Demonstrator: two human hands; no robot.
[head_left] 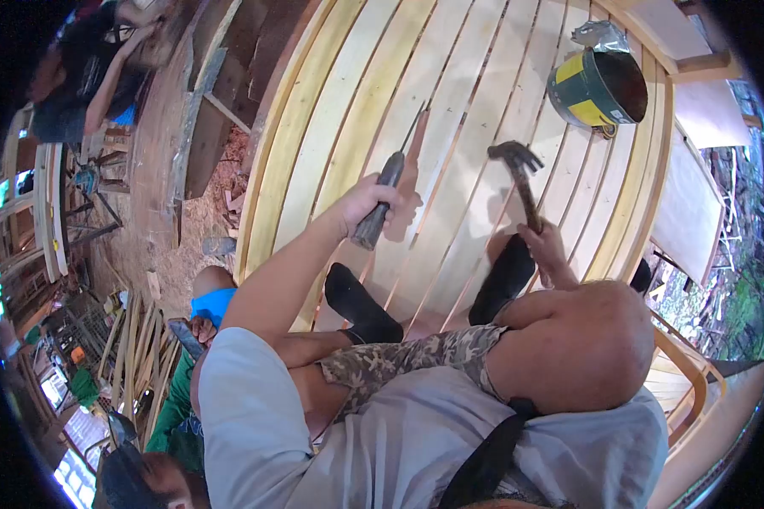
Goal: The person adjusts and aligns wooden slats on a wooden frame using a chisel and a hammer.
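My left hand (367, 204) is closed round a long dark tool with a thick handle (390, 172) and a thin pointed rod, like an awl or a screwdriver. It points away from me, above the slatted wooden surface (373, 110), and casts a shadow there. In my right hand (547, 246) is a claw hammer (525, 182), gripped low on its wooden handle with the head up and away from me. The two tools are apart. Between my hands and my body, my feet in black socks (352, 305) rest on the slats.
A dark green and yellow bucket (581, 89) stands tilted in view at the far right of the slats, beside a clear plastic bag (601, 36). Another person in green (175, 399) sits close at my left, holding a phone (185, 337). Loose wood strips (136, 348) lie beyond; another person (93, 76) is upper left.
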